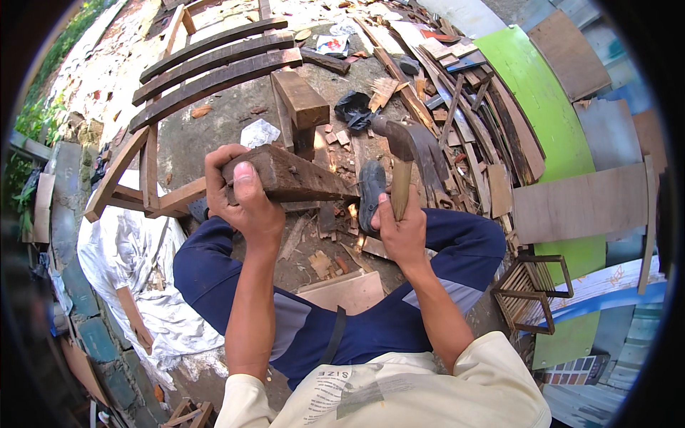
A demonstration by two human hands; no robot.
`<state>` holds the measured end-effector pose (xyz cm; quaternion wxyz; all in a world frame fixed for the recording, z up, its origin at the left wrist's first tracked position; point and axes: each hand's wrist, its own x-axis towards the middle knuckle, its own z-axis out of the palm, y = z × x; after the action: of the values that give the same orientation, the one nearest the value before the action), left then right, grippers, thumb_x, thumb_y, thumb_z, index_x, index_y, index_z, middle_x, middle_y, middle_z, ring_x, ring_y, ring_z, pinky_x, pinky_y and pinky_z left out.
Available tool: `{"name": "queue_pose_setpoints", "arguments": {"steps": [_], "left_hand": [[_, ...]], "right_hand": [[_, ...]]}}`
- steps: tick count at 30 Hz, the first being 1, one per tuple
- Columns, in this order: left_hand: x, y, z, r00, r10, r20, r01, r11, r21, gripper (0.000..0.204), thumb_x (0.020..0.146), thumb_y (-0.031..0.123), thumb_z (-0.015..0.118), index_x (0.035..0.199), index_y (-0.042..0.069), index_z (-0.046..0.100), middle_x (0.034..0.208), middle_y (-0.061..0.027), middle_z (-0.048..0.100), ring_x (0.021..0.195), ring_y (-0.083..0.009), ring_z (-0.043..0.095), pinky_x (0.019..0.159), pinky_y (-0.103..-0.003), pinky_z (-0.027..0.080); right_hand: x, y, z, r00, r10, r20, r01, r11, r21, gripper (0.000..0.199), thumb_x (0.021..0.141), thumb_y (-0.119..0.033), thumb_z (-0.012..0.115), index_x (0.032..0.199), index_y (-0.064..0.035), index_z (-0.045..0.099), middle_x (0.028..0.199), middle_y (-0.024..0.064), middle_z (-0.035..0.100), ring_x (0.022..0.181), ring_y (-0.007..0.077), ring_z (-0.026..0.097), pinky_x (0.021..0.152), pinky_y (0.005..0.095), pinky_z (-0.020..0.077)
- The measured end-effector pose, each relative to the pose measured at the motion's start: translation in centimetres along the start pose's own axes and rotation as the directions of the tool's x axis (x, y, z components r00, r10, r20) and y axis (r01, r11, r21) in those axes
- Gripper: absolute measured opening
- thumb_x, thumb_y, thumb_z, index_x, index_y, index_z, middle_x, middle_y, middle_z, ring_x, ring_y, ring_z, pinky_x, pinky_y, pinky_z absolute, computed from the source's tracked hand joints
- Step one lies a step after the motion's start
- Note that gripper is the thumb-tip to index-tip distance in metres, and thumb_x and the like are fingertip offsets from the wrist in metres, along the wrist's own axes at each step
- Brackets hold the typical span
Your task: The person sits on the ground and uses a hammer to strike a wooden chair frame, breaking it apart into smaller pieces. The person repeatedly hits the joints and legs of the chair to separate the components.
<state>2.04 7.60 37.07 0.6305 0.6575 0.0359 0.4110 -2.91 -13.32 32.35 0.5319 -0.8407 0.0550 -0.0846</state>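
My left hand [246,192] is closed on the near end of a dark, thick wooden beam [303,178], thumb across its end. The beam stretches toward the right, its far end close to my shoe [369,192]. In my right hand [401,228] is a claw hammer [402,160], gripped by its wooden handle, head raised and apart from the beam. Another wooden block [303,100] lies just beyond the beam. To the left stands a wooden frame with curved slats [214,68].
Scrap wood [457,107] is piled at the right beside a green panel [549,107]. A black plastic bag [354,110] lies among wood chips ahead. White sheeting [143,278] lies at the left, and a small slatted wooden rack [531,292] stands at the lower right.
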Motion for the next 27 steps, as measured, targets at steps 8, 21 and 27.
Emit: {"name": "queue_pose_setpoints", "arguments": {"steps": [8, 21, 27], "left_hand": [[1.0, -0.8, 0.3, 0.996, -0.079, 0.036, 0.084, 0.986, -0.146, 0.027, 0.090, 0.028, 0.056, 0.093, 0.002, 0.057, 0.086, -0.0011, 0.052, 0.080, -0.0100, 0.045, 0.075, -0.025, 0.037], [2.6, -2.9, -2.5, 0.952, -0.305, 0.030, 0.299, 0.902, -0.310, 0.036, 0.097, 0.032, 0.036, 0.104, 0.001, 0.054, 0.089, -0.0160, 0.064, 0.085, -0.0228, 0.064, 0.081, -0.035, 0.051], [4.3, -5.6, -5.2, 0.916, -0.384, -0.118, 0.323, 0.878, -0.352, 0.044, 0.098, 0.039, 0.028, 0.111, 0.003, 0.052, 0.089, -0.0201, 0.065, 0.084, -0.0299, 0.065, 0.081, -0.042, 0.052]], "right_hand": [[-4.9, 10.7, 1.1, 0.919, 0.351, 0.182, -0.274, 0.896, -0.349, 0.042, 0.089, -0.027, 0.063, 0.118, 0.0026, 0.051, 0.084, 0.0289, 0.065, 0.078, 0.0460, 0.066, 0.074, 0.0508, 0.0500], [-1.7, 17.6, -2.4, 0.595, 0.712, 0.374, -0.769, 0.368, 0.523, 0.028, 0.095, -0.042, 0.065, 0.102, -0.0173, 0.053, 0.068, -0.0030, 0.053, 0.049, 0.0073, 0.051, 0.041, 0.0243, 0.0432], [0.6, 17.4, -2.7, 0.694, 0.599, 0.400, -0.565, 0.108, 0.818, 0.020, 0.100, -0.036, 0.056, 0.108, -0.0184, 0.050, 0.067, -0.0030, 0.047, 0.048, 0.0079, 0.047, 0.041, 0.0233, 0.0415]]}}
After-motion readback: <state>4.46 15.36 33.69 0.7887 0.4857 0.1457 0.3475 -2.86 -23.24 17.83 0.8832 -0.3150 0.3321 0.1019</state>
